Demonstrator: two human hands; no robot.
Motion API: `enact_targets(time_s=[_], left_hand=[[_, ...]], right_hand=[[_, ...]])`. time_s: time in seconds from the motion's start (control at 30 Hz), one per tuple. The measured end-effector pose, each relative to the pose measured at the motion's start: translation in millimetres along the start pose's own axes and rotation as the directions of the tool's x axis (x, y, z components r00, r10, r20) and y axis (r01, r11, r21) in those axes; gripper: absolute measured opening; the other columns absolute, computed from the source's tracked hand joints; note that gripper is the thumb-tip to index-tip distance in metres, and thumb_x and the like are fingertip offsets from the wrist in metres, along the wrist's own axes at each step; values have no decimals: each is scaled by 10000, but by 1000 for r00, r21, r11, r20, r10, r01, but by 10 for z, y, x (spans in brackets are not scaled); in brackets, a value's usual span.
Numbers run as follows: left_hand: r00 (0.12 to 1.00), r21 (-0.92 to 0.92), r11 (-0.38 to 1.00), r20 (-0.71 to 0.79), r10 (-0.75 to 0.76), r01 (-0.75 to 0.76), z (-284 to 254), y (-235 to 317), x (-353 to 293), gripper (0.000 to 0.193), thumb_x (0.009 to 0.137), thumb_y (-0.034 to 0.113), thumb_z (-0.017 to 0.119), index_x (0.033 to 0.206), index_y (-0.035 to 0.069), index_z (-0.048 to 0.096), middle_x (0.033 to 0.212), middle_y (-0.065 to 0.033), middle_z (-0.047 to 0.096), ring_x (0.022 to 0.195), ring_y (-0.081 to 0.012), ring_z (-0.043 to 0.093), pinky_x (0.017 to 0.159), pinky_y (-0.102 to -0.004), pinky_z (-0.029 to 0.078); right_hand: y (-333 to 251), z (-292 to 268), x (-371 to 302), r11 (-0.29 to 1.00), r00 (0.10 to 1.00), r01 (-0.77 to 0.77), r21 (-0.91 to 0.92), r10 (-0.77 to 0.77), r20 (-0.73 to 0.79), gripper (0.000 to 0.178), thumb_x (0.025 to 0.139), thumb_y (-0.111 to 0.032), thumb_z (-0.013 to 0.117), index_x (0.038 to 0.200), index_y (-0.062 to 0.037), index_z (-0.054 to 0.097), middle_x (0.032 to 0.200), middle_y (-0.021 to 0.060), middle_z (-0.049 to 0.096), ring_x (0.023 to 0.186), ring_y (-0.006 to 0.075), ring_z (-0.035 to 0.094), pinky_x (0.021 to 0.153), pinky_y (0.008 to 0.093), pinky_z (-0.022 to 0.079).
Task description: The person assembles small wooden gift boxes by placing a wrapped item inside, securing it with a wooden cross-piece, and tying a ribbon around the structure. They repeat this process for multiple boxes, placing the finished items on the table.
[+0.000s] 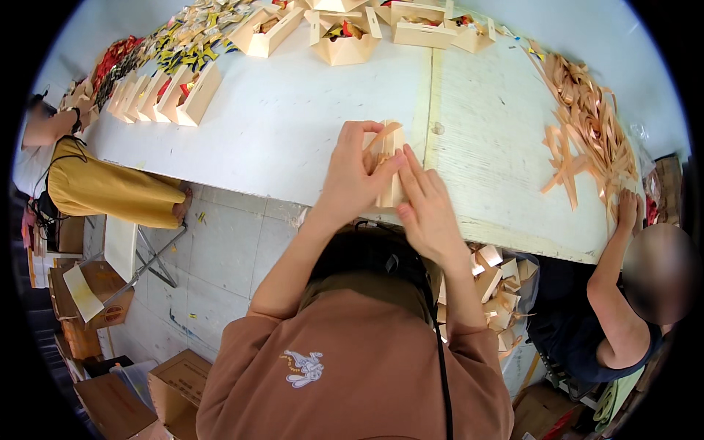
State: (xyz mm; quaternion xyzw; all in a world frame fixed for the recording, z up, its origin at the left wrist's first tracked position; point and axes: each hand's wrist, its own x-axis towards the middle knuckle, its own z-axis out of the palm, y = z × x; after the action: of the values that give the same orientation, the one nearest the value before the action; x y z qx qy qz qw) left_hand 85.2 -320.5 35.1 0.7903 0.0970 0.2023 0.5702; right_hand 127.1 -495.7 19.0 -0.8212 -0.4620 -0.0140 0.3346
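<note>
A small cream cardboard box [392, 192] stands at the near edge of the table, between my two hands. Across its top runs a strip of peach ribbon [384, 135]. My left hand [347, 174] curls in from the left, thumb and forefinger closed around the ribbon at the box's top. Against the right side of the box rests my right hand [430, 213], its fingers lying over the upper edge and its thumb lower down. The fingertips of both hands nearly meet on the box. My left fingers partly hide its left side.
Open boxes with wrapped snacks [345, 48] line the far edge, others [172, 95] the left. Small packets [192, 42] are heaped far left; peach ribbons [587, 125] pile up right, by a co-worker's hand [627, 211]. Another person sits left. Folded boxes [499, 293] lie below the table.
</note>
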Motion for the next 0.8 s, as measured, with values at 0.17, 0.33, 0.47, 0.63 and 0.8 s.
enact_targets(time_s=[0.17,0.33,0.47,0.63,0.8], left_hand=[[971,50,998,233,-59,49,-418,-148,-20,194,829,108,715,984,5,658,725,-21,578,585,-67,440,552,-237,371],[967,-40,994,230,110,-104,-423,-469,-8,87,841,55,633,853,15,710,613,-59,569,605,-115,523,592,-263,434],[982,43,996,177,66,-75,-275,-438,-154,108,853,46,611,932,-5,665,941,-110,638,694,-184,591,645,-298,480],[962,160,950,103,254,-268,-77,-340,-232,191,851,15,581,1040,-3,599,1359,-132,527,776,-277,608,693,-372,509],[948,160,935,79,309,-318,-46,-330,-277,150,834,-78,490,957,-33,563,1361,-158,550,851,-282,626,728,-348,501]], right_hand=[[142,-227,64,990,1000,-7,-144,4,-21,470,956,-192,584,1417,-113,549,1027,117,551,906,282,496,873,381,416],[464,-181,133,988,979,-80,-129,53,-198,420,946,-158,625,1363,-110,609,777,71,465,752,240,445,772,359,409],[156,144,80,983,921,-165,84,184,-343,429,946,-103,629,1374,-99,598,751,86,468,704,225,467,689,340,431],[-141,293,184,969,933,-151,194,205,-296,458,953,-57,605,1407,-93,564,778,110,558,661,256,539,630,336,462],[-153,178,209,993,960,-116,30,119,-252,446,932,-47,620,1373,-108,598,728,124,572,636,292,556,610,359,469]])
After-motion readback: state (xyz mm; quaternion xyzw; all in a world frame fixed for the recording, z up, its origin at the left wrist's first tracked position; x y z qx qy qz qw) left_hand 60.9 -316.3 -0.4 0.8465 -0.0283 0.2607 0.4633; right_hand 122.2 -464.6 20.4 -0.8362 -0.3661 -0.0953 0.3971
